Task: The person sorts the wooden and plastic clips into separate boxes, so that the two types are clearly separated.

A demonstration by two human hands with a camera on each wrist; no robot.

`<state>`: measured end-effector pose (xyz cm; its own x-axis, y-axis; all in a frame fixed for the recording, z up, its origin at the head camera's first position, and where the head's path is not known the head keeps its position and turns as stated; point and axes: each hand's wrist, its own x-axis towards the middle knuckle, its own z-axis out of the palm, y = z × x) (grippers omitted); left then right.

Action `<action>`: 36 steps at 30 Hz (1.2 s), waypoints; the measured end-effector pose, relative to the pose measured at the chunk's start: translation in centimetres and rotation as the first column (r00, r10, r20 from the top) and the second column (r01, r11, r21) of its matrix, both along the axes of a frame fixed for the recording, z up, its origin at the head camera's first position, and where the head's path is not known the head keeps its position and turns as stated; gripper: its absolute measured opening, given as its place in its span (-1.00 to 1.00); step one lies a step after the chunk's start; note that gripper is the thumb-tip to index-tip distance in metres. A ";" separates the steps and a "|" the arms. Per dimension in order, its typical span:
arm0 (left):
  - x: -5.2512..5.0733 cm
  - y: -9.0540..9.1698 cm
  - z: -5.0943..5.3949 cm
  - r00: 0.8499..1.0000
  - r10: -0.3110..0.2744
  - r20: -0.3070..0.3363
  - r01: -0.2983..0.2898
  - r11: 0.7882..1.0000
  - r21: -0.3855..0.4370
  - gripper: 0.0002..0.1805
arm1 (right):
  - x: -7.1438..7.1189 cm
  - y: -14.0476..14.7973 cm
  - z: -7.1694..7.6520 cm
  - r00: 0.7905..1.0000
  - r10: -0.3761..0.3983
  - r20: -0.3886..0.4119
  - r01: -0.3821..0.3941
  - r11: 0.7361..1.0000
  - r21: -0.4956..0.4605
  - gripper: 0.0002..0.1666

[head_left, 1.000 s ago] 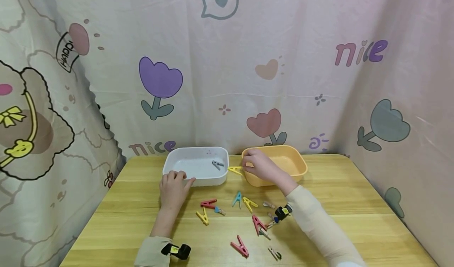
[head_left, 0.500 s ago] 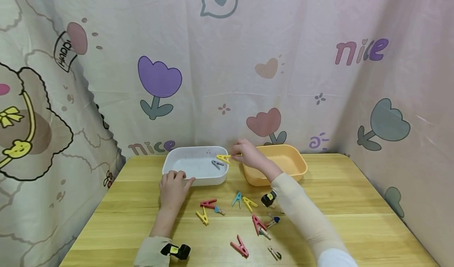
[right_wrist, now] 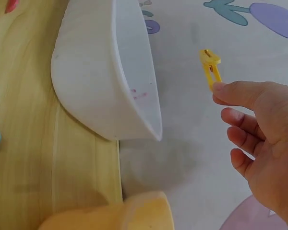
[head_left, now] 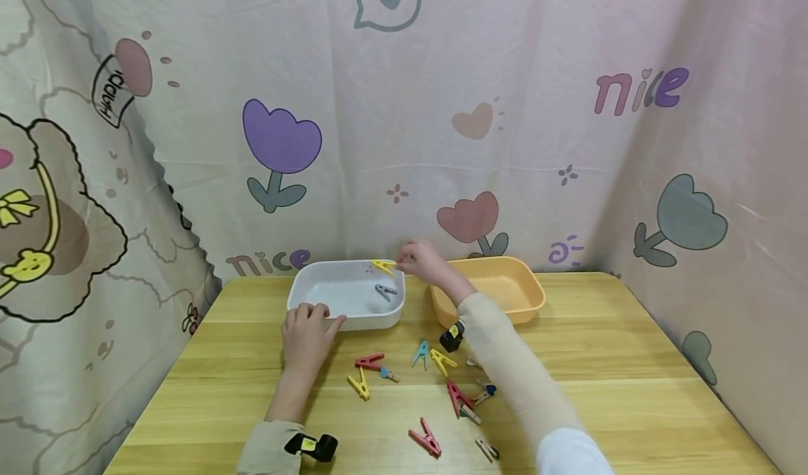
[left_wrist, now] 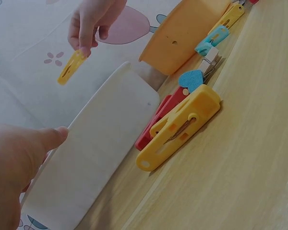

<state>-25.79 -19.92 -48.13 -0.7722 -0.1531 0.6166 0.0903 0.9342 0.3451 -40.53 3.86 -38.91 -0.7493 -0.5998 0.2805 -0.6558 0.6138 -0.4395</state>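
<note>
A yellow clothespin [head_left: 383,266] is pinched between the thumb and finger of my right hand [head_left: 424,260], above the right end of the white tub [head_left: 346,323]. In the right wrist view the same yellow clothespin [right_wrist: 210,64] hangs from the fingertips of the hand [right_wrist: 269,120], the other fingers bent. A grey clothespin [head_left: 386,292] lies inside the white tub. My left hand [head_left: 308,338] holds the tub's front wall; in the left wrist view its thumb lies on the rim of the tub [left_wrist: 101,143].
The orange tub [head_left: 520,315] stands right of the white one. On the table [head_left: 221,391] in front lie several clothespins, among them a blue one [head_left: 421,354], a yellow one [head_left: 358,385] and a red one [head_left: 426,438]. A patterned cloth [head_left: 379,110] hangs behind.
My right hand has moved left from the orange tub's edge to the white tub, carrying the yellow clothespin. The left hand stays at the tub's front wall.
</note>
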 end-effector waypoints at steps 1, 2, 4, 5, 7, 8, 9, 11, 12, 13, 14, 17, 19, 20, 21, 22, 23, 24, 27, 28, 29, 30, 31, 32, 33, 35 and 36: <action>0.0 0.0 0.0 1.000 0.002 0.002 -0.002 1.000 0.000 -0.61 | -0.2 -0.3 0.0 1.000 -0.006 0.011 0.006 1.000 0.002 -0.89; 0.0 0.0 0.0 1.000 0.003 0.006 -0.003 1.000 0.000 -0.61 | -0.3 -0.6 -0.1 1.000 -0.008 0.022 0.008 1.000 0.003 -0.89; 0.0 0.0 0.0 1.000 0.007 0.017 -0.007 1.000 0.000 -0.61 | -0.6 -1.2 -0.1 0.999 -0.013 0.030 0.013 1.000 0.007 -0.89; 0.0 0.0 0.0 1.000 0.007 0.024 -0.007 1.000 0.002 -0.61 | -0.7 -1.5 -0.1 0.999 -0.015 0.031 0.015 1.000 0.007 -0.89; 0.0 0.0 0.0 0.999 0.008 0.034 -0.008 1.000 0.005 -0.61 | -0.9 -2.1 -0.2 0.999 -0.019 0.032 0.019 1.000 0.000 -0.89; 0.0 0.0 0.0 0.999 0.007 0.038 -0.007 1.000 0.006 -0.61 | -1.0 -2.3 -0.3 0.999 -0.021 0.036 0.022 1.000 -0.008 -0.89; 0.0 0.0 0.0 0.999 0.005 0.040 -0.006 1.000 0.006 -0.61 | -1.0 -2.5 -0.4 0.999 -0.027 0.042 0.028 0.999 -0.015 -0.89; 0.0 0.0 0.0 0.999 0.004 0.038 -0.004 1.000 0.006 -0.61 | -1.1 -3.0 -0.5 0.998 -0.039 0.054 0.040 0.999 -0.027 -0.89; 0.0 0.0 0.0 0.999 0.004 0.035 -0.004 1.000 0.006 -0.61 | -1.2 -3.2 -0.6 0.997 -0.043 0.060 0.045 0.998 -0.033 -0.89; 0.0 0.0 0.0 1.000 0.004 0.030 -0.004 1.000 0.005 -0.61 | -1.2 -3.3 -0.6 0.996 -0.051 0.068 0.053 0.998 -0.037 -0.89; 0.0 0.0 0.0 1.000 0.004 0.024 -0.005 1.000 0.004 -0.61 | -1.2 -3.5 -0.7 0.996 -0.055 0.072 0.059 0.997 -0.043 -0.89; 0.0 -0.1 0.0 1.000 0.003 0.006 -0.003 1.000 0.003 -0.62 | -1.5 -3.9 -1.0 0.994 -0.076 0.076 0.080 0.996 -0.048 -0.89; 0.0 -0.1 0.0 1.000 0.001 -0.001 -0.001 1.000 0.003 -0.62 | -1.7 -4.2 -1.2 0.990 -0.095 0.100 0.101 0.993 -0.054 -0.89; 0.0 0.0 0.0 1.000 0.000 -0.002 0.000 1.000 0.002 -0.62 | -1.8 -4.3 -1.3 0.988 -0.103 0.113 0.110 0.992 -0.057 -0.89; 0.0 0.0 0.0 1.000 0.000 -0.001 0.000 1.000 0.002 -0.62 | -1.9 -4.4 -1.5 0.986 -0.111 0.127 0.120 0.991 -0.058 -0.89; 0.0 0.0 0.0 1.000 -0.001 0.001 0.001 1.000 0.002 -0.61 | -1.9 -4.5 -1.6 0.982 -0.119 0.150 0.129 0.990 -0.064 -0.89; 0.0 0.0 0.0 1.000 0.000 0.005 0.000 1.000 0.000 -0.61 | -1.9 -4.6 -1.8 0.979 -0.122 0.166 0.135 0.988 -0.070 -0.89; 0.0 0.0 0.1 1.000 0.001 0.012 -0.001 1.000 -0.002 -0.61 | -2.0 -4.7 -1.9 0.977 -0.126 0.175 0.141 0.987 -0.073 -0.89; 0.0 0.0 0.1 1.000 0.004 0.031 -0.004 1.000 -0.002 -0.61 | -2.0 -5.0 -2.3 0.976 -0.130 0.176 0.146 0.986 -0.077 -0.89; 0.0 0.0 0.2 0.999 0.006 0.037 -0.006 1.000 -0.002 -0.61 | -1.9 -5.1 -2.4 0.976 -0.131 0.173 0.147 0.986 -0.079 -0.89; 0.1 0.0 0.2 0.999 0.008 0.042 -0.008 1.000 -0.002 -0.61 | -1.9 -5.1 -2.5 0.978 -0.133 0.163 0.147 0.986 -0.078 -0.89; 0.1 0.0 0.2 0.999 0.008 0.044 -0.008 1.000 -0.001 -0.61 | -1.9 -5.2 -2.5 0.978 -0.137 0.157 0.150 0.986 -0.076 -0.89; 0.1 0.1 0.2 0.999 0.008 0.046 -0.008 1.000 0.001 -0.61 | -1.8 -5.2 -2.5 0.978 -0.140 0.153 0.153 0.985 -0.077 -0.89; 0.1 0.1 0.3 0.999 0.008 0.047 -0.008 1.000 0.001 -0.61 | -1.7 -5.3 -2.5 0.978 -0.144 0.152 0.157 0.984 -0.079 -0.89; 0.1 0.1 0.3 0.999 0.008 0.048 -0.008 1.000 0.002 -0.61 | -1.6 -5.3 -2.5 0.977 -0.148 0.152 0.162 0.984 -0.080 -0.89; 0.1 0.1 0.3 0.999 0.007 0.049 -0.007 1.000 0.003 -0.61 | -1.5 -5.4 -2.5 0.973 -0.160 0.164 0.175 0.981 -0.083 -0.89; 0.1 0.1 0.3 0.999 0.007 0.051 -0.007 1.000 0.003 -0.62 | -1.4 -5.5 -2.4 0.971 -0.165 0.174 0.183 0.979 -0.087 -0.89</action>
<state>-25.65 -19.87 -47.86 -0.8013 -0.1604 0.5763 0.0661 0.9338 0.3518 -41.93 -1.59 -41.36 -0.8808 -0.4307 0.1969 -0.4558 0.6583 -0.5990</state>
